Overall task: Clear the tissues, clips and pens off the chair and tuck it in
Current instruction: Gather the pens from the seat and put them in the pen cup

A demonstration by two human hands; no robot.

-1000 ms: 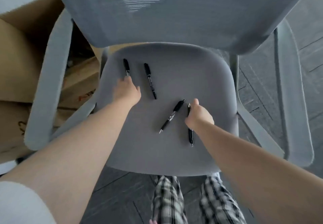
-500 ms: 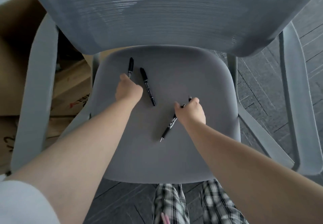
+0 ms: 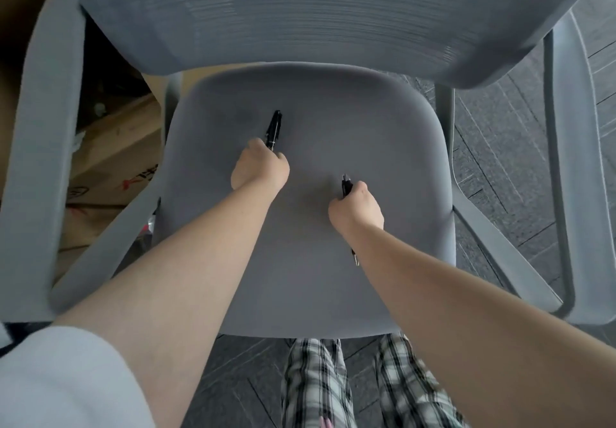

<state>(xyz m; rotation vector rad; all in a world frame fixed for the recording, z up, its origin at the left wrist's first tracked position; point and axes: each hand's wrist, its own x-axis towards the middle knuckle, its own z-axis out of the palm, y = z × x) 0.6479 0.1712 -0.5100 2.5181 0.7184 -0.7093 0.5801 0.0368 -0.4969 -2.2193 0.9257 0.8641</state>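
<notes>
**Asker:** While the person leans over it, what does the chair (image 3: 300, 277) look like?

**Describer:** Seen from above, it is a grey chair with a mesh backrest (image 3: 316, 10) along the top of the view and an armrest on each side. Both bare forearms reach down over the seat from its near edge.

**Asker:** What are the hands doing?

**Describer:** Left hand (image 3: 259, 168) is near the middle of the seat, fingers curled closed around black pens (image 3: 274, 129); a dark barrel sticks out past the knuckles toward the backrest. How many pens it grips cannot be told. Right hand (image 3: 357, 209) sits right of centre, also a closed fist, holding at least one black pen (image 3: 346, 186). One end pokes up above the fist and a tip shows below the wrist, toward the seat's near edge.

**Asker:** Anything around the chair?

**Describer:** Cardboard boxes (image 3: 110, 160) stand behind the left armrest. Dark patterned floor (image 3: 516, 167) shows on the right, and checked trousers (image 3: 333, 384) below the seat's near edge.
</notes>
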